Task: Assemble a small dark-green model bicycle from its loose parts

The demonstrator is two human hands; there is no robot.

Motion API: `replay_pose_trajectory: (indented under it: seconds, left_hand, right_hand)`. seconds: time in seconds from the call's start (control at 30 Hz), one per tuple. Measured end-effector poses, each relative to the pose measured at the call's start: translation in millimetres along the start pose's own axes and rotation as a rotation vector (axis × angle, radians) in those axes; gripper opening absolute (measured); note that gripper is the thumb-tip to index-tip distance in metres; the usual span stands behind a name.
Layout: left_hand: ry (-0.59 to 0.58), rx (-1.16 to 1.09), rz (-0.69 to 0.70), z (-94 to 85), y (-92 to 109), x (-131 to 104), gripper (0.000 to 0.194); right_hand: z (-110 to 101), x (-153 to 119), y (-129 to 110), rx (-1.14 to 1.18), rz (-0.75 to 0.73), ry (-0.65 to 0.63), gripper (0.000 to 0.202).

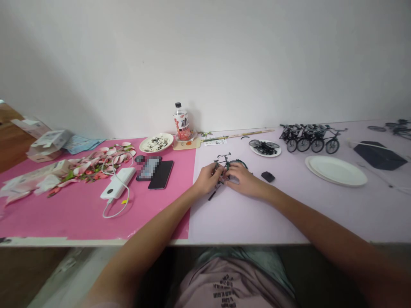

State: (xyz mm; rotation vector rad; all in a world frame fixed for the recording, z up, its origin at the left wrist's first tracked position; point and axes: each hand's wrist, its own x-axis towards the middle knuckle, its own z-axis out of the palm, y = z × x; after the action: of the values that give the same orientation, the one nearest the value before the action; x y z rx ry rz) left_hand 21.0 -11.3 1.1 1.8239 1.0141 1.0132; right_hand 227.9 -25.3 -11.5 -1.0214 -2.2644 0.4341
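Observation:
A small dark-green model bicycle is between my two hands, on the pale part of the table. My left hand has its fingers closed on the seat side of the frame. From the other side my right hand grips it, fingers bent over the frame near a wheel. My fingertips hide much of the bicycle's middle. Just below them lies a thin black rod-like piece. A small black block-shaped part rests to the right of my right hand.
Behind to the right, a plate holds black parts and wheels. A row of assembled model bicycles stands beyond, near stacked white plates. On the pink side are phones, a power bank, a bottle and plastic petals.

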Motion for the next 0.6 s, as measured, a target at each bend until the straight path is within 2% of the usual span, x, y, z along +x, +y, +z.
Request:
replay_pose_trajectory:
  seconds: [0.2, 0.4, 0.6]
  left_hand:
    - [0.03, -0.003, -0.003, -0.6, 3.5, -1.1, 0.033]
    - [0.111, -0.009, -0.025, -0.8, 11.8, -2.9, 0.027]
    - [0.135, -0.096, -0.063, 0.3, 11.8, -1.8, 0.026]
  right_hand:
    - [1.9, -1.8, -1.6, 0.004, 0.058, 0.02, 0.015]
    - [-4.1, -2.6, -11.5, 0.032, 0.144, 0.122, 0.015]
    - [-10.3, 1.4, -20.1, 0.115, 0.17, 0.243, 0.004]
